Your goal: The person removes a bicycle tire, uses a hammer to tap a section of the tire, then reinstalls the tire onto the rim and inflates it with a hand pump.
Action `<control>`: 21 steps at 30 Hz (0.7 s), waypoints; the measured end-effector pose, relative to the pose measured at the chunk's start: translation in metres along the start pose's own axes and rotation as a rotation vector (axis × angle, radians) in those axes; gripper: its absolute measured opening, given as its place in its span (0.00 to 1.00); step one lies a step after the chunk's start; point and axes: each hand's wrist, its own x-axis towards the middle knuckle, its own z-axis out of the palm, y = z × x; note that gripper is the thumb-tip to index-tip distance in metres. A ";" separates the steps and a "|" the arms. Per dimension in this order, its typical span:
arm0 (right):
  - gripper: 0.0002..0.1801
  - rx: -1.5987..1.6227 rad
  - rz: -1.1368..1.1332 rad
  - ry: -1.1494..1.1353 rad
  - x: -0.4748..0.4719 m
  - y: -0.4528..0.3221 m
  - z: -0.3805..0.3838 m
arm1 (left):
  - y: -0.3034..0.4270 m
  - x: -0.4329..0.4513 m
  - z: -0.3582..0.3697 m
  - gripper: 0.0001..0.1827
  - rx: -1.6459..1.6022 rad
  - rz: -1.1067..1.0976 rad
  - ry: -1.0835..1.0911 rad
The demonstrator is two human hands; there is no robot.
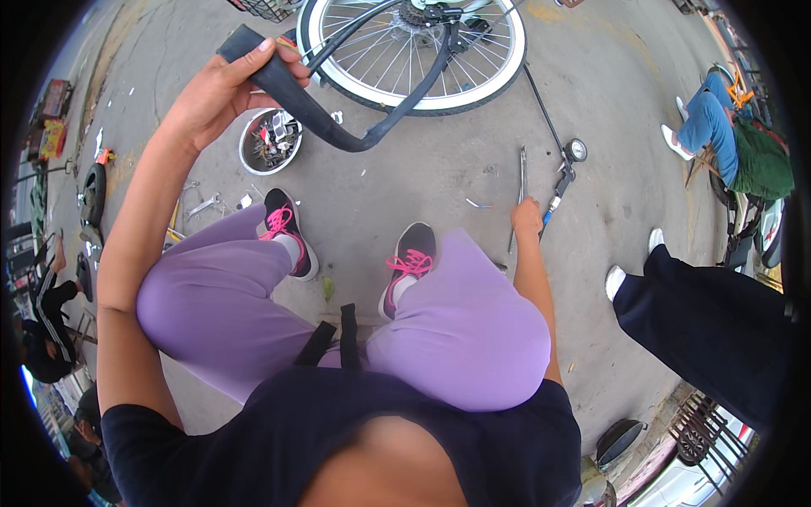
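Observation:
My left hand (250, 79) pinches a black rubber inner tube (317, 117), thumb on top and fingers beneath. From there the tube sags in a bend and runs up across a bicycle wheel (412, 95) with a white rim, past its sprockets and derailleur (443, 16). Low by the ground, my right hand (527, 215) is closed around a long metal tool (523, 168), whose ends show above and below the fist. Right beside that hand lies a tire inflator with a round gauge (575, 150), its black hose (542, 101) leading up toward the wheel.
A metal bowl (271, 170) of small parts stands left of the tube. Wrenches (204, 204) lie near my left shoe (285, 231). At right are a standing person's dark trousers (697, 329) and a seated person in blue jeans (716, 127). A wire basket (266, 7) is at the top.

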 end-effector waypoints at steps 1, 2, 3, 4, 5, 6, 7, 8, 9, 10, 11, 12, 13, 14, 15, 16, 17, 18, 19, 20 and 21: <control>0.13 -0.039 -0.013 -0.054 -0.019 0.001 -0.003 | -0.002 -0.001 0.000 0.21 0.030 0.023 -0.021; 0.14 -0.130 -0.052 -0.178 -0.045 0.004 -0.001 | -0.003 -0.002 0.001 0.21 0.047 0.026 -0.018; 0.14 -0.217 -0.110 -0.283 -0.071 0.008 0.002 | -0.007 -0.006 0.003 0.21 0.063 0.024 -0.010; 0.14 -0.287 -0.182 -0.386 -0.097 0.013 0.006 | -0.010 -0.008 0.005 0.22 0.076 0.028 0.001; 0.14 -0.344 -0.244 -0.480 -0.121 0.018 0.010 | -0.013 -0.011 0.006 0.22 0.032 0.056 0.010; 0.14 -0.368 -0.308 -0.570 -0.147 0.026 0.016 | -0.014 -0.014 0.006 0.22 0.063 0.038 -0.014; 0.14 -0.366 -0.362 -0.638 -0.168 0.032 0.021 | -0.014 -0.014 0.004 0.21 0.098 0.019 -0.040; 0.14 -0.353 -0.404 -0.682 -0.186 0.036 0.026 | -0.017 -0.015 0.004 0.21 0.064 0.031 -0.031; 0.14 -0.337 -0.443 -0.719 -0.203 0.040 0.032 | -0.019 -0.016 0.002 0.21 0.054 0.036 -0.021; 0.14 -0.319 -0.464 -0.739 -0.214 0.044 0.035 | -0.022 -0.016 0.001 0.18 -0.036 -0.017 0.019; 0.14 -0.307 -0.485 -0.755 -0.224 0.046 0.038 | -0.025 -0.015 -0.001 0.16 -0.126 -0.073 0.062; 0.14 -0.292 -0.501 -0.772 -0.232 0.047 0.039 | -0.030 -0.016 -0.003 0.16 -0.110 -0.097 0.052; 0.14 -0.280 -0.500 -0.788 -0.239 0.049 0.038 | -0.035 -0.016 -0.004 0.16 -0.122 -0.071 0.002; 0.14 -0.268 -0.504 -0.804 -0.244 0.049 0.037 | -0.041 -0.017 -0.005 0.16 -0.128 -0.093 -0.023; 0.14 -0.258 -0.506 -0.816 -0.247 0.048 0.034 | -0.043 -0.015 -0.007 0.16 -0.131 -0.111 -0.044; 0.14 -0.245 -0.510 -0.831 -0.249 0.047 0.031 | -0.044 -0.011 -0.010 0.15 -0.135 -0.119 -0.059; 0.14 -0.235 -0.507 -0.847 -0.250 0.046 0.028 | -0.046 -0.006 -0.012 0.15 -0.140 -0.126 -0.077; 0.14 -0.230 -0.507 -0.866 -0.248 0.044 0.025 | -0.046 0.001 -0.015 0.15 -0.151 -0.133 -0.095; 0.14 -0.219 -0.508 -0.886 -0.245 0.042 0.023 | -0.043 0.012 -0.022 0.15 -0.136 -0.115 -0.135; 0.14 -0.211 -0.501 -0.909 -0.242 0.040 0.021 | -0.039 0.026 -0.029 0.15 -0.122 -0.100 -0.175; 0.14 -0.201 -0.496 -0.937 -0.237 0.038 0.020 | -0.037 0.042 -0.036 0.15 -0.111 -0.093 -0.217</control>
